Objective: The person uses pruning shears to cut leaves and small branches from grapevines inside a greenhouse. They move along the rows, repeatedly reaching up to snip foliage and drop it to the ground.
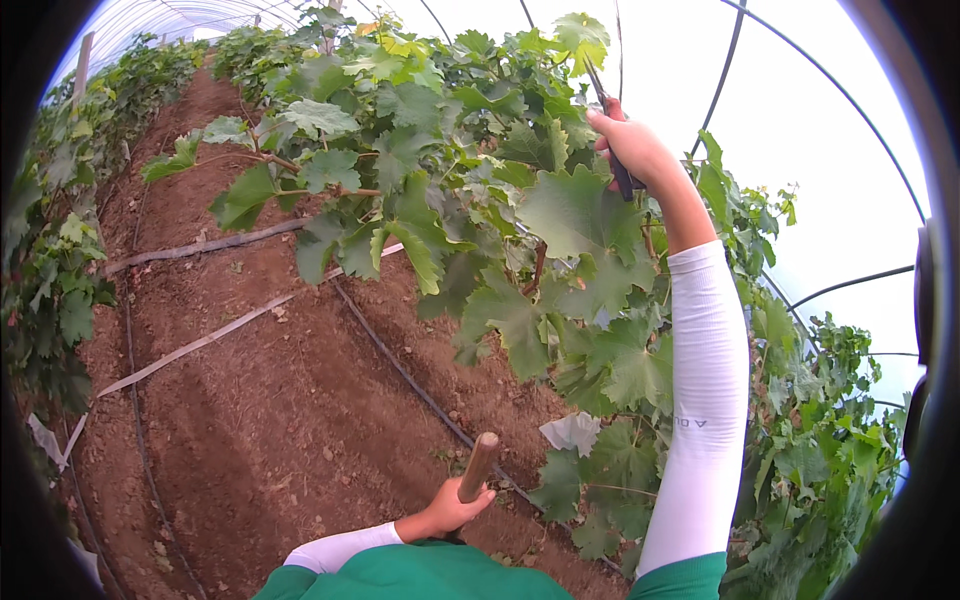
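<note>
High among the top leaves of a grapevine (570,215), my right hand (640,145) is closed around dark-handled shears (622,172). Their narrow blades point up, close to a pale yellow-green leaf (583,38); whether they touch it I cannot tell. Low in front of my body, my left hand (452,508) grips a round wooden handle (480,466). The upper end of this handle sticks up out of the fist, and its lower part is hidden. White sleeves cover both forearms.
A black drip hose (400,370) runs along the reddish-brown soil (270,430). Pale straps (200,342) cross the ground. Another vine row (65,270) grows at the left, with more vines at the right. Curved greenhouse ribs (850,95) arch overhead under white film.
</note>
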Demonstrator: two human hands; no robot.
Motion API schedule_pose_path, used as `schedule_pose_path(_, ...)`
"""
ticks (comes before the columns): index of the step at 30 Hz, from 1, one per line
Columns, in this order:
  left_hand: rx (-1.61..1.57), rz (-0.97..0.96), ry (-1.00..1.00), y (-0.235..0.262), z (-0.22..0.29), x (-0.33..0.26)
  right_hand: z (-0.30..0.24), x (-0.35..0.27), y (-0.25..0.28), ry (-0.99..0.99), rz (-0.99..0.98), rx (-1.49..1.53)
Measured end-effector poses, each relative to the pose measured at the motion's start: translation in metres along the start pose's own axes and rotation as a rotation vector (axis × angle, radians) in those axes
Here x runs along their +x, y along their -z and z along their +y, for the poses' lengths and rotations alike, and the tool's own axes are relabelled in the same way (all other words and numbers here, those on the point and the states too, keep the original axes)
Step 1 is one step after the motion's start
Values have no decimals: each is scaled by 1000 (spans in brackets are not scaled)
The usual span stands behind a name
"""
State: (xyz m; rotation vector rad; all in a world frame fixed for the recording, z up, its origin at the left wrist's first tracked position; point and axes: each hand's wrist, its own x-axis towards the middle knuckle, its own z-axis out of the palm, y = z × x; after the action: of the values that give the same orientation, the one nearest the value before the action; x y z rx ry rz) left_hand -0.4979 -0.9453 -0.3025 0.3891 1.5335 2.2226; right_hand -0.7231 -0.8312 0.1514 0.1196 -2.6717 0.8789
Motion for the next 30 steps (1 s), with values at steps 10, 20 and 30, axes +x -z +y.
schedule_pose_path(10, 32, 61, -45, 22, -3, 11, -27, 68, -26, -165, -4, -196)
schedule_pose_path(20, 19, 55, -21, 40, -13, 23, -46, 89, -34, -251, -42, -329)
schedule_pose_path(30, -20, 64, 12, 44, -5, 28, -45, 77, -29, -281, -41, -317)
